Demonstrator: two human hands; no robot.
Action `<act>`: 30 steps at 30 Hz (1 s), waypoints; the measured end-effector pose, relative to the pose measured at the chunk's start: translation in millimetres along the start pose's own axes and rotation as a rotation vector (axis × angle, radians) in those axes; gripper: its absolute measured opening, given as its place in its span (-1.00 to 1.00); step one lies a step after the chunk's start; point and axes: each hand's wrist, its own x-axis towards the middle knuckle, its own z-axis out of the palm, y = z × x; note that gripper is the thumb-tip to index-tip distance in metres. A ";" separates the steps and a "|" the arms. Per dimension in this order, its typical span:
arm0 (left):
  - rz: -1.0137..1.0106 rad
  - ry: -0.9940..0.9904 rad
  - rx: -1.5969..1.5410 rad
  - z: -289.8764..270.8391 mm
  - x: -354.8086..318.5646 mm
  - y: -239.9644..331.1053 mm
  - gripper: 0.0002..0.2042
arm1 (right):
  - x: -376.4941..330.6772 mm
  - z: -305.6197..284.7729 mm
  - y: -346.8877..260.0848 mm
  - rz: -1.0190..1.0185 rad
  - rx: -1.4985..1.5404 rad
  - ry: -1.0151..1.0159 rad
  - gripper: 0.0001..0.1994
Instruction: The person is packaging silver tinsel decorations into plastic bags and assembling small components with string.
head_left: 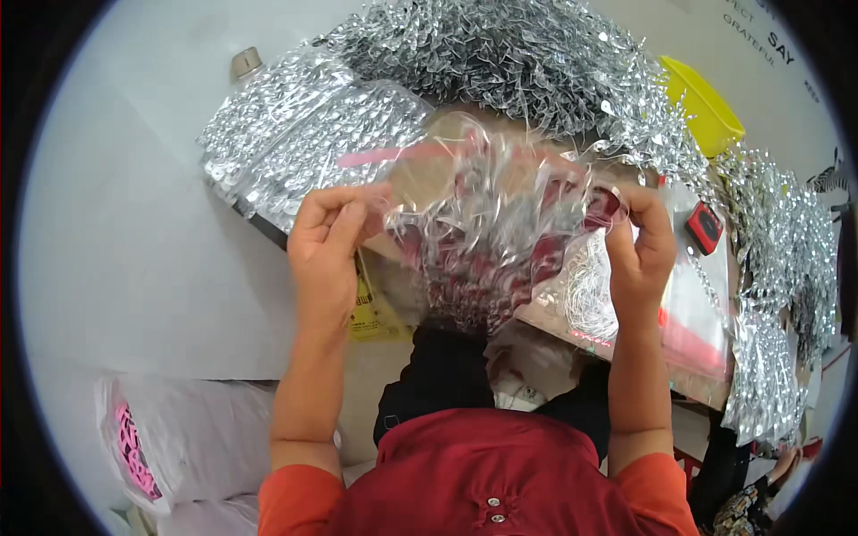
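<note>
Between my two raised hands hangs a clear plastic bag (483,232), crinkled and smeared by motion. A pinkish strip runs along its upper part. Silvery glints and dark red patches show across it; whether silver strands lie inside or these are reflections, I cannot tell. My left hand (329,237) pinches the bag's left side between thumb and fingers. On the opposite side, my right hand (642,237) is closed on the other edge, thumb against curled fingers. White string (590,290) lies in a loose tangle on the table, just left of my right wrist.
Heaps of silver sequin strands (500,54) cover the back of the table and hang over its right end. Packed silver strands (313,134) lie left. A yellow basin (702,107), a red-and-black device (704,228) and flat clear bags (693,330) are right. A wrapped sack (197,438) sits lower left.
</note>
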 end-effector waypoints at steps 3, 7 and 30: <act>0.027 0.021 -0.003 -4.9 -19.4 19.2 -0.92 | -3.7 -4.7 -14.5 -0.060 0.017 -0.043 -0.89; 0.033 0.055 -0.021 2.8 -24.3 44.3 -0.92 | 3.3 -13.8 -45.0 -0.094 0.135 -0.048 -0.88; 0.396 -0.188 -0.034 57.6 56.9 128.9 -0.87 | 116.8 -80.1 -98.8 -0.512 -0.047 0.097 -0.80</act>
